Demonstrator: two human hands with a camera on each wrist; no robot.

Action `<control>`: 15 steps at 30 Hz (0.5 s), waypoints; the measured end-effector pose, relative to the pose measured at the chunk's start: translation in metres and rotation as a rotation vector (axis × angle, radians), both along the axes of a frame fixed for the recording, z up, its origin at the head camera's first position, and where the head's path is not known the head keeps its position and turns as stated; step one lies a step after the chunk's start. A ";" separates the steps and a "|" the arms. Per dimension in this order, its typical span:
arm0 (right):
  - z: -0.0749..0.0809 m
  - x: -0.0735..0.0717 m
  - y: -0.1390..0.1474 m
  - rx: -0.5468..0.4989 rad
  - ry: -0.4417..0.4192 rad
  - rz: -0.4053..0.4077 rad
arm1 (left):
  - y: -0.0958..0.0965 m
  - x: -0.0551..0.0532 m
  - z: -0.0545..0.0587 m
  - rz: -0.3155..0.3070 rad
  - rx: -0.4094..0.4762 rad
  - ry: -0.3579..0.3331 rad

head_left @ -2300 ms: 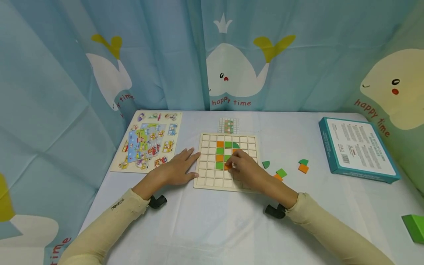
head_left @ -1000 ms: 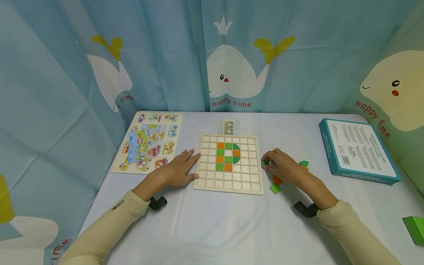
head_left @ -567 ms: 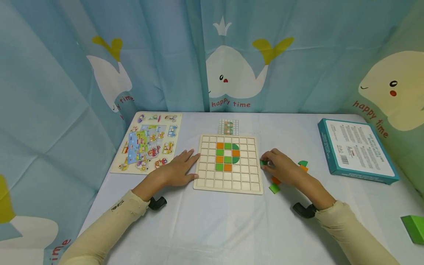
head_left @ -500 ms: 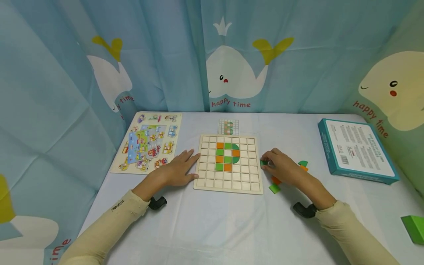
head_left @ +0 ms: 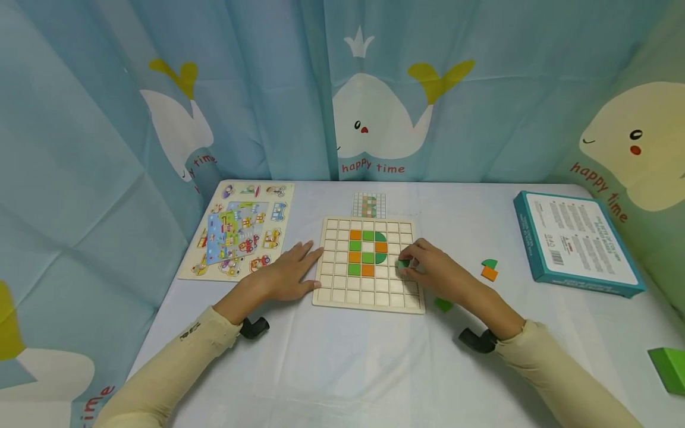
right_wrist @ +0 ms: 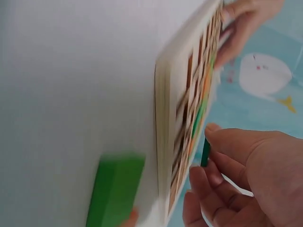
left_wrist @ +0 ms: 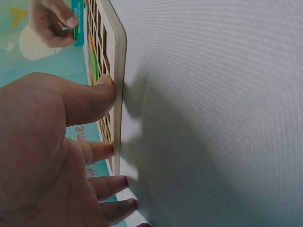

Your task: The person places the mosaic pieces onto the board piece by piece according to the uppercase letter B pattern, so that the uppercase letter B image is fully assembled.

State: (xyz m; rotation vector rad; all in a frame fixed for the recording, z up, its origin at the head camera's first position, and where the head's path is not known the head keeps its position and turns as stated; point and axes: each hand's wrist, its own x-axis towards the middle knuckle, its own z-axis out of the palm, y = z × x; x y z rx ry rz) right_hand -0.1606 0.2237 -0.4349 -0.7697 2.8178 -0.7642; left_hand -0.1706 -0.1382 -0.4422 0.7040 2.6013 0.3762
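My right hand (head_left: pixel 436 267) pinches a dark green quarter-circle tile (right_wrist: pixel 206 152) between thumb and fingers, above the right part of the wooden grid board (head_left: pixel 342 296). Orange and green squares with two dark green quarter-circles fill some cells of the board. My left hand (head_left: pixel 289 272) lies with fingers spread at the board's left edge, its thumb (left_wrist: pixel 97 100) touching the rim in the left wrist view. Beyond the board lies a small pattern card (head_left: pixel 369 205) showing a similar coloured figure.
Right of the board lie a light green square (head_left: pixel 443 304), an orange square (head_left: pixel 489 273) and a green quarter-circle (head_left: pixel 489 262). A teal box (head_left: pixel 583 244) stands at the right. A picture puzzle board (head_left: pixel 187 270) with cards lies left. A green block (head_left: pixel 669 370) is at the right edge.
My right hand placed pieces on the board, went to the loose tiles, then took up the dark green quarter-circle tile and moved left over the board. The left hand has stayed put.
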 end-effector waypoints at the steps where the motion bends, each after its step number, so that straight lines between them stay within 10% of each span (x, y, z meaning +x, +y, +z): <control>1: -0.001 0.000 -0.005 0.000 0.009 0.018 | 0.000 0.000 0.000 0.000 -0.002 -0.001; 15: -0.012 0.000 -0.036 -0.006 0.018 0.088 | 0.000 -0.002 0.000 0.012 -0.017 -0.009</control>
